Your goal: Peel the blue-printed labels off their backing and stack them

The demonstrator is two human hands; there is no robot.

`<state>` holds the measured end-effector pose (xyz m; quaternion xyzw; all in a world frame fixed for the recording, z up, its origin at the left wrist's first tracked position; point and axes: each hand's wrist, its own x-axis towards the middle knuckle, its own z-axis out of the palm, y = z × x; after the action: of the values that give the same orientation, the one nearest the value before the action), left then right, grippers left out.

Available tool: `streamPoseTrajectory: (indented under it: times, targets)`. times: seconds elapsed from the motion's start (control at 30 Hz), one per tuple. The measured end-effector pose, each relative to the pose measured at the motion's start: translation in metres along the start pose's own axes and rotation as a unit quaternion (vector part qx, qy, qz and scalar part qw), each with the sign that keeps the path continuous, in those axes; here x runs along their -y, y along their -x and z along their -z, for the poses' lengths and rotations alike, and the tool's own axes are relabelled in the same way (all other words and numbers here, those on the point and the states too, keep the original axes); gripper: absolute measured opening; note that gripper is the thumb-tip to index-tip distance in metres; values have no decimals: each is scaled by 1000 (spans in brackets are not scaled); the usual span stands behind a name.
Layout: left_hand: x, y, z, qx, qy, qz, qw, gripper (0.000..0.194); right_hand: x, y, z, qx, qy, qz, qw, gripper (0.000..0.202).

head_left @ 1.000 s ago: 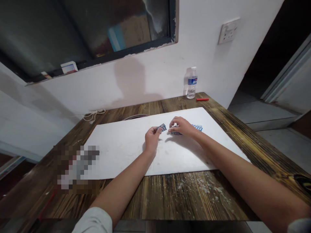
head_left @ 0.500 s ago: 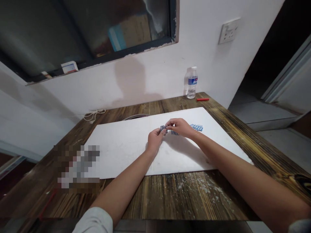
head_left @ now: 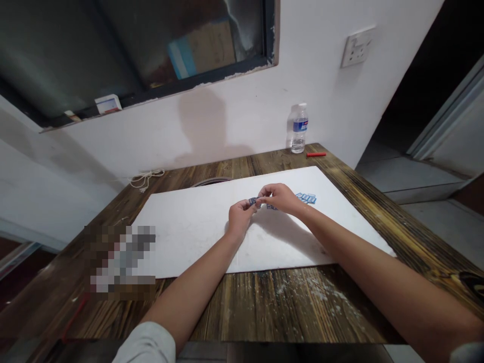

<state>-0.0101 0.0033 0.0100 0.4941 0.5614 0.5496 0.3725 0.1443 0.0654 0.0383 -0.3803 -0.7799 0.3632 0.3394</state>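
Above the white board [head_left: 189,227], my left hand [head_left: 241,217] pinches a small dark blue piece with open slots [head_left: 253,200]. The fingertips of my right hand [head_left: 282,197] are closed on the right end of the same piece, so both hands meet at it. Partly hidden below my right hand lies a small group of similar slotted pieces [head_left: 271,206] on the board. Farther right, a loose heap of light blue rectangular frame-like pieces [head_left: 306,198] rests on the board. What exactly the pieces are is too small to make out.
The board lies on a dark wooden table [head_left: 272,307]. At the back stand a water bottle [head_left: 299,129] and a red pen-like stick [head_left: 316,154]. A white cord [head_left: 146,175] lies back left; a blurred-out item [head_left: 124,259] covers the board's left corner. White flecks dot the front edge.
My right fingertips have shifted slightly over the held piece, and the piece has tilted a little between my hands. The pieces on the board stay where they were.
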Motion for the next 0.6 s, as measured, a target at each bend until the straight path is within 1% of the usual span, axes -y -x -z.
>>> streamPoseTrajectory:
  times: [0.1, 0.2, 0.3, 0.37, 0.47, 0.5, 0.53, 0.6]
  targets:
    - [-1, 0, 0, -1, -4, -1, 1000, 33, 0, -1, 1, 5, -6, 4, 1000, 21]
    - [-1, 0, 0, -1, -2, 2, 1000, 32, 2, 0, 3, 22, -17, 12, 1000, 17]
    - [-1, 1, -1, 2, -5, 6, 1000, 29, 5, 2, 4, 49, -31, 38, 998, 16]
    - [1, 2, -2, 7, -4, 7, 1000, 25, 7, 3, 5, 54, -22, 58, 997, 14]
    - [4, 0, -4, 22, 22, 1, 1000, 17, 9, 3, 7, 35, 11, 68, 997, 12]
    - [6, -1, -4, 22, 36, -2, 999, 18, 9, 3, 9, 22, 23, 65, 997, 12]
    - [7, -2, -4, 15, 50, -4, 999, 21, 9, 2, 10, 6, 35, 62, 997, 12]
    - [10, -5, -3, -21, 69, 5, 997, 27, 8, 1, 12, -19, 53, 63, 996, 11]
